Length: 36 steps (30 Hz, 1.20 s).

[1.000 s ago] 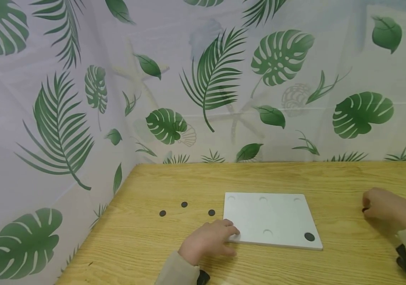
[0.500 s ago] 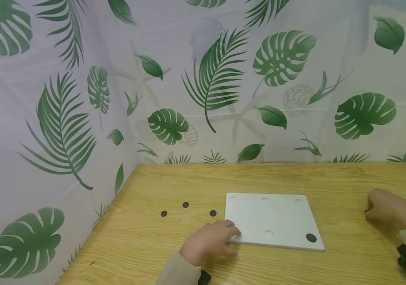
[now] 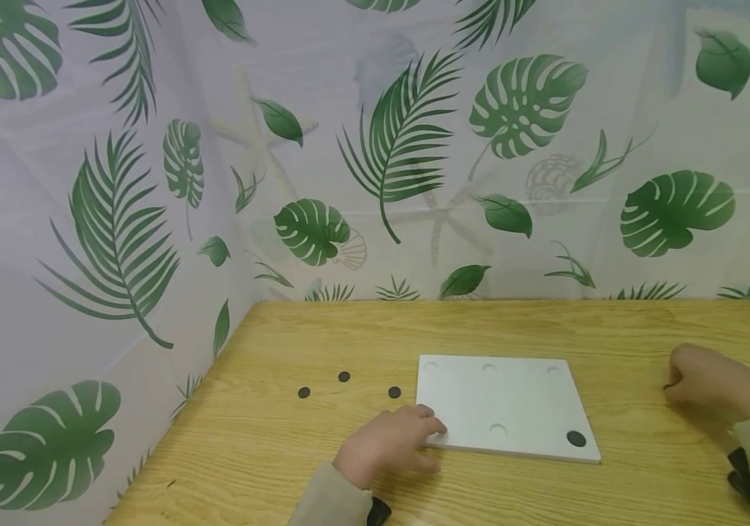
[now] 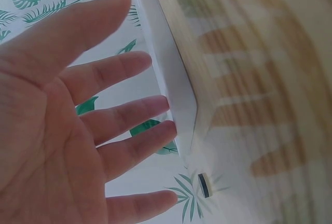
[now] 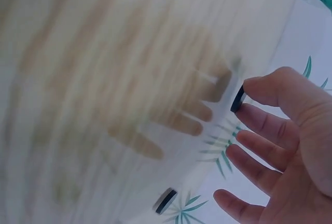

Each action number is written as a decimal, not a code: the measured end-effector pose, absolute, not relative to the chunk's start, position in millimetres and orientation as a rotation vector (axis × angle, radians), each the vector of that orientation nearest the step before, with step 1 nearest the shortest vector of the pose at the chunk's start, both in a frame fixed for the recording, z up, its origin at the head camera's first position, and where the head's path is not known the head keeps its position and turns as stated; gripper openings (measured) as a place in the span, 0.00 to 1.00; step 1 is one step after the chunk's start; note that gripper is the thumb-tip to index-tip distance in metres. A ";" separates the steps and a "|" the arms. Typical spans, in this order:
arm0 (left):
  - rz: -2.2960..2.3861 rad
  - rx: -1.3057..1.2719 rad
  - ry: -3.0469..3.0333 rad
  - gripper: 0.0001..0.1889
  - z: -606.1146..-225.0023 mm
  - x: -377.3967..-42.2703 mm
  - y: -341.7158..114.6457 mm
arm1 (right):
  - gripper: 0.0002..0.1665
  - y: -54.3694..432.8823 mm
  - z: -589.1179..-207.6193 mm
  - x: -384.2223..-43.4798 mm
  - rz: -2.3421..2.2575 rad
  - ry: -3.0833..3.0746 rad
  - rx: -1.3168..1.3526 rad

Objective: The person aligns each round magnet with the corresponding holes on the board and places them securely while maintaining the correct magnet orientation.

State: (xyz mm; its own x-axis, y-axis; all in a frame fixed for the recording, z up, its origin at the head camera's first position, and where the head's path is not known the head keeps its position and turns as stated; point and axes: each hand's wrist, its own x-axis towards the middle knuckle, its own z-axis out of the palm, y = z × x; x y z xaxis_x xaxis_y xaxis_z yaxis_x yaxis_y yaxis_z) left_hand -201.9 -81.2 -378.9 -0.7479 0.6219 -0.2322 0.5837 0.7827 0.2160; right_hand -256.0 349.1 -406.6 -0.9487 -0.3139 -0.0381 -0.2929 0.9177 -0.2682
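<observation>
A white rectangular board [image 3: 463,405] with shallow round recesses lies on the table. One black disc [image 3: 575,439] sits in its front right recess. My left hand [image 3: 391,442] rests at the board's front left corner, fingers spread and fairly straight, fingertips on its edge in the left wrist view. Off to the right of the board, my right hand [image 3: 710,380] pinches a small black disc [image 5: 238,98] between thumb and index finger, close over the table; the other fingers are loosely extended. In the head view that disc is hidden behind the hand.
Three black discs lie left of the board: a near-board disc [image 3: 395,392], a farther disc [image 3: 344,377] and a leftmost disc [image 3: 304,392]. Another disc [image 5: 166,201] lies on the table in the right wrist view. Leaf-print cloth [image 3: 414,146] walls the wood table [image 3: 250,438].
My right hand shifts slightly, lately a little left, and its disc, glimpsed in the head view a second ago, is now hidden there. The left hand and board stay put.
</observation>
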 end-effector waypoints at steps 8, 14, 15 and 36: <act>0.190 0.924 2.692 0.21 -377.6 -201.0 -83.0 | 0.19 331.8 -404.1 -263.3 -0.375 3.038 -0.597; 0.180 0.917 2.699 0.21 -378.6 -201.0 -84.8 | 0.12 314.4 -401.2 -269.1 -0.359 3.042 -0.611; 0.177 0.924 2.698 0.21 -378.8 -201.0 -84.9 | 0.11 312.1 -400.8 -270.2 -0.359 3.040 -0.622; 0.102 0.989 2.707 0.21 -383.4 -202.9 -79.9 | 0.07 267.5 -395.5 -284.8 -0.364 3.010 -0.694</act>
